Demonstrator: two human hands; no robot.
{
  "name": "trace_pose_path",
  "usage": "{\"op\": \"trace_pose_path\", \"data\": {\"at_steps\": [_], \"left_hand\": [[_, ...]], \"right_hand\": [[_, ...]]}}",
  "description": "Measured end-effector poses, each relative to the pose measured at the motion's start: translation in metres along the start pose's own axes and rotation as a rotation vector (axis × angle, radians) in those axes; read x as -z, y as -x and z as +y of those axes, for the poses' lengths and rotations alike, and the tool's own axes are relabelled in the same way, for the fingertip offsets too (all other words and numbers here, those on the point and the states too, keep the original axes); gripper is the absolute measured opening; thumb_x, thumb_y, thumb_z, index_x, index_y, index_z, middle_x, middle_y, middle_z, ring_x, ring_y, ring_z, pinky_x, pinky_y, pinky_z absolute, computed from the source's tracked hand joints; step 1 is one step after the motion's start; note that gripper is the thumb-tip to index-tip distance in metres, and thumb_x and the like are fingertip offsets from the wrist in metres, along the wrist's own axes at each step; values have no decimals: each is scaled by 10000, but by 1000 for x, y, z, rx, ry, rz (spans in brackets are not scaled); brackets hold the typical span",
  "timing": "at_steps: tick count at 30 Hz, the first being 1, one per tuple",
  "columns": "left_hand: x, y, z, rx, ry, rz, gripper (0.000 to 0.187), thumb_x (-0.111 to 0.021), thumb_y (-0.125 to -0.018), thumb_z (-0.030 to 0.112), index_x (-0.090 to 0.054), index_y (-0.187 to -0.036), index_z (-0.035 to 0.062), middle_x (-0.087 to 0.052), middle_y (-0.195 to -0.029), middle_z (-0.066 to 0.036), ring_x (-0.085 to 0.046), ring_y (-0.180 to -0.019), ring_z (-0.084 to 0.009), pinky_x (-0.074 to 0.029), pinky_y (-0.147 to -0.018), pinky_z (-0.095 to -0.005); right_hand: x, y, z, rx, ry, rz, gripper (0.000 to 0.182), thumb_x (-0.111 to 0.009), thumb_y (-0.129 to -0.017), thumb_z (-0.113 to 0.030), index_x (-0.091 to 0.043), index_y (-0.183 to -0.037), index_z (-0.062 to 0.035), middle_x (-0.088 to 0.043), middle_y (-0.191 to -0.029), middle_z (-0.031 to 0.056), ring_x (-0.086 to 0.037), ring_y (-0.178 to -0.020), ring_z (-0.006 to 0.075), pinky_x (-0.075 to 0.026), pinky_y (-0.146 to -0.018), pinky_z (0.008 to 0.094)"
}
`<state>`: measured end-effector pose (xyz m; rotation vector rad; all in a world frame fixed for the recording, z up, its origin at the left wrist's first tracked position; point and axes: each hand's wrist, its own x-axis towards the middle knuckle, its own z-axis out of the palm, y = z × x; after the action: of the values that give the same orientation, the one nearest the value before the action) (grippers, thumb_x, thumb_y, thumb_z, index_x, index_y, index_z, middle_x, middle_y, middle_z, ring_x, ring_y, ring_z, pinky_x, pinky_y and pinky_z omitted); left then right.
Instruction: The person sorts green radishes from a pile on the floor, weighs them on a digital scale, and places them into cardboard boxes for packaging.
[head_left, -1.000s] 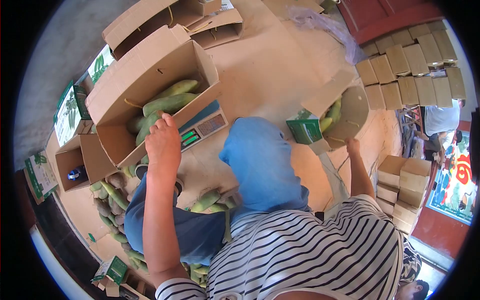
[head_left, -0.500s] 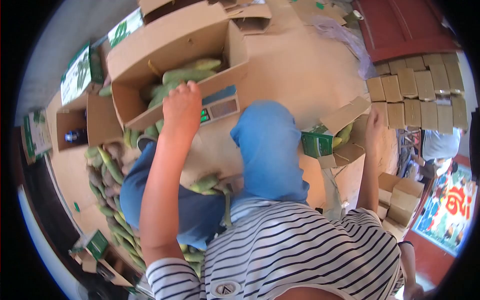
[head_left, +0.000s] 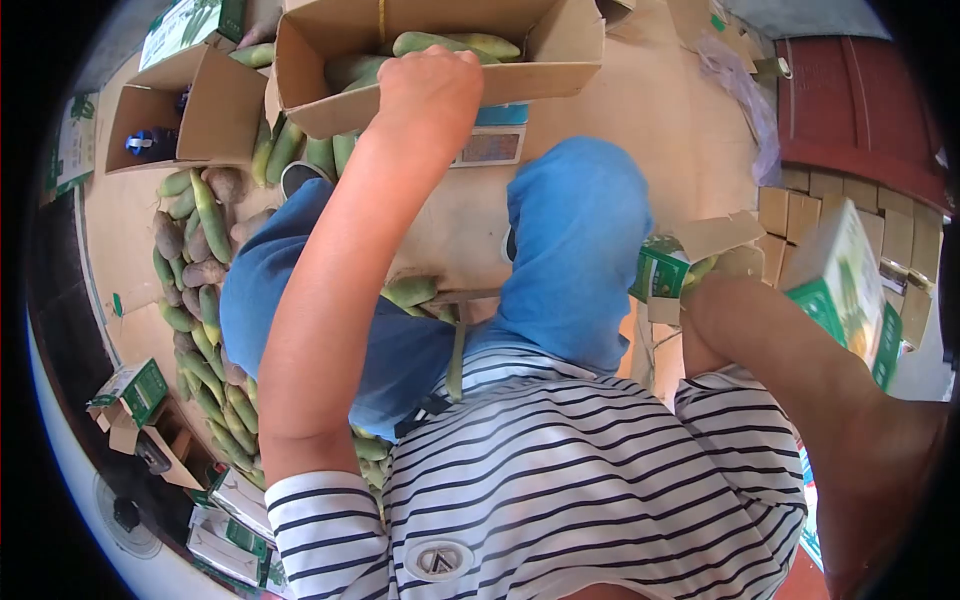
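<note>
My left hand (head_left: 428, 90) is closed over the near wall of a large cardboard box (head_left: 540, 82), its fingers curled in beside long green radishes (head_left: 440, 43). Under that wall, a digital scale (head_left: 492, 147) shows partly. My right arm (head_left: 770, 320) is bent sharply at the elbow, its forearm coming back close to the camera at the right. The right hand is lost in shadow and blur there, and its fingers cannot be made out. A blurred white-and-green printed box (head_left: 845, 290) stands tilted beyond that arm; what holds it is hidden.
A heap of green radishes (head_left: 208, 330) lies on the floor at the left, below an open carton (head_left: 195, 110) containing a blue-capped item. A smaller green carton (head_left: 665, 265) stands beside my right knee. Stacked brown boxes (head_left: 800, 220) and a plastic bag (head_left: 740, 105) are at the right.
The view has shifted, so the large box sits higher in it. My left hand stays on its wall. My right arm has bent back from the small carton, and the printed box has appeared.
</note>
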<state>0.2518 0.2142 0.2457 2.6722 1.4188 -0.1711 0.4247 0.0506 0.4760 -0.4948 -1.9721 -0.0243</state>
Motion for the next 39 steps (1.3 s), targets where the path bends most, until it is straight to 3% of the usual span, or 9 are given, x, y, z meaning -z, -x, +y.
{"op": "trace_pose_path", "data": {"at_steps": [13,18,22,23,28,31,33,37,39], "left_hand": [[-8,3,3,-3,16,8,314,-691,-753,217,-559,-966,27,-607,-944,-153,-611,-895,-302,-511,-729,-403],[-4,1,8,21,-17,-40,330,-699,-744,198,-552,-977,17,-600,-957,-156,-603,-911,-313,-513,-734,-398],[-3,2,10,27,-7,-48,356,-701,-743,199,-546,-1002,10,-593,-968,-152,-598,-918,-316,-513,-738,-397],[-2,3,9,17,-9,-47,366,-701,-744,201,-542,-1012,10,-591,-973,-151,-597,-919,-313,-513,-738,-396],[-7,3,7,4,-30,-22,403,-697,-752,216,-519,-1049,9,-579,-995,-146,-594,-922,-303,-515,-738,-389],[-4,3,8,-16,-86,-30,410,-692,-759,238,-510,-1052,17,-575,-989,-142,-599,-907,-295,-518,-723,-376],[-5,1,10,-5,-132,-36,411,-689,-762,258,-511,-1047,22,-576,-972,-137,-603,-896,-285,-521,-709,-367],[-9,-1,12,5,-169,-20,413,-687,-762,289,-510,-1034,34,-579,-944,-128,-613,-869,-270,-524,-684,-355],[-12,-2,14,23,-195,-10,411,-690,-759,295,-511,-1024,36,-580,-933,-125,-615,-859,-268,-524,-680,-352]], "right_hand": [[41,5,20,-94,210,128,249,-497,-898,-228,-645,-911,-28,-619,-945,91,-588,-833,197,-471,-751,290],[86,108,101,-827,1388,-46,470,-563,-850,-426,-611,-1098,-30,-580,-1130,183,-533,-1087,280,-414,-918,375],[122,291,144,-1536,1498,-491,780,-611,-719,-592,-517,-1114,74,-523,-1139,289,-484,-1106,408,-390,-936,469],[121,342,147,-1406,1626,-492,713,-630,-711,-560,-535,-1047,61,-554,-1067,281,-528,-1036,413,-407,-910,477],[136,343,158,-1728,1141,-421,732,-469,-812,-582,-526,-1165,57,-555,-1104,310,-524,-1095,377,-401,-928,427],[169,361,166,-1875,677,149,832,-440,-784,-667,-521,-1187,56,-572,-1100,280,-557,-1035,402,-421,-885,428],[202,407,176,-2093,879,-234,779,-547,-767,-618,-484,-1245,-6,-528,-1196,208,-584,-979,368,-464,-834,466],[118,409,152,-2436,133,440,786,-718,-712,-465,-393,-1315,-80,-503,-1225,134,-550,-1035,351,-492,-771,465],[64,425,161,-2200,-96,816,657,-715,-743,-389,-433,-1257,-94,-543,-1151,106,-549,-1040,309,-504,-747,448]]}}
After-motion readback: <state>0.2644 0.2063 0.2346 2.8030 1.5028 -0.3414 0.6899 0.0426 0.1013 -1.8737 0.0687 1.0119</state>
